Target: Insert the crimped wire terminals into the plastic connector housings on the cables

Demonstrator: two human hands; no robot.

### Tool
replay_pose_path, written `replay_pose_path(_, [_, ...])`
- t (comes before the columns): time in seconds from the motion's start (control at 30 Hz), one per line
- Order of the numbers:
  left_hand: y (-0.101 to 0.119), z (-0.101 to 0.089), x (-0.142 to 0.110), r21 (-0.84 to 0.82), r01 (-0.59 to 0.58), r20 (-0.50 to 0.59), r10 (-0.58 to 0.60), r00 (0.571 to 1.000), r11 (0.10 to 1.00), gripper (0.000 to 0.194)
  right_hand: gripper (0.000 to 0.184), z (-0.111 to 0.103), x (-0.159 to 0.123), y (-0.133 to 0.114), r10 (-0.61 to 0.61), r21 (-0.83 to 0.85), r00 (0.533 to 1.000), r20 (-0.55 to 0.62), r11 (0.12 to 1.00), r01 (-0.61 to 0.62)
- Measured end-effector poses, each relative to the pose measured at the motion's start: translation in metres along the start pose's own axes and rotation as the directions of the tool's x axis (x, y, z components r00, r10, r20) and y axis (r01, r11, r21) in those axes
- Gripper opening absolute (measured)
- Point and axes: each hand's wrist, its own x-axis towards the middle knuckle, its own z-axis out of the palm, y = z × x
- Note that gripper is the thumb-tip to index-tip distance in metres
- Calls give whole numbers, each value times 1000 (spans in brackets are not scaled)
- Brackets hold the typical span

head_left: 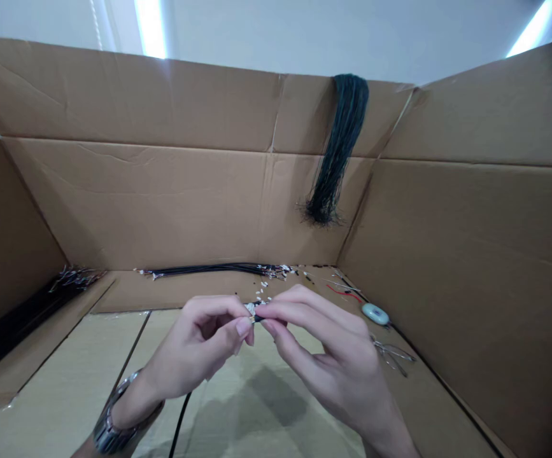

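My left hand, with a watch on its wrist, is closed in a pinch near the middle of the view. Between its thumb and finger are the thin, light-coloured wires at the end of a black cable; part of this cable shows below the hand. My right hand meets it from the right, its fingertips pinching a small black piece at the wire ends. Whether that piece is a connector or a sleeve I cannot tell. The fingers hide most of the joint.
Cardboard walls surround the table. Black cables lie along the back, a thicker bundle at left. Dark green wires hang over the back wall. Loose white bits, pliers and a pale oval object lie about.
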Motion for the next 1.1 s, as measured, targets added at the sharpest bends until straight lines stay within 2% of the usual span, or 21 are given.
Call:
replay_pose_path(0.1, [0,1,-1,4,-14,7,14,1000,1000,40,23,-3,-1,-1,-21,-20,999,29,1000,21])
replay_pose_path(0.23, [0,0,-2,-25,32,20,-32,999,999,40,23,-5,0,0,-17,4,998,56,1000,16])
replay_pose_path(0.53, [-6,-2,-3,-89,94,72,-88,993,992,41,25,-3,-3,1,-11,47,999,39,999,9])
replay_pose_path(0.77, [5,-3,-3,33,106,99,-108,989,994,40,22,-14,-1,0,-5,21,984,179,1000,1])
replay_pose_path(0.97, [5,-1,-1,58,67,103,-72,992,996,36,22,-14,-3,-1,-9,-15,992,127,1000,11])
replay_pose_path(1.1, [8,-2,0,115,97,161,-115,980,989,40,25,-15,-5,-2,1,-9,981,195,1000,1])
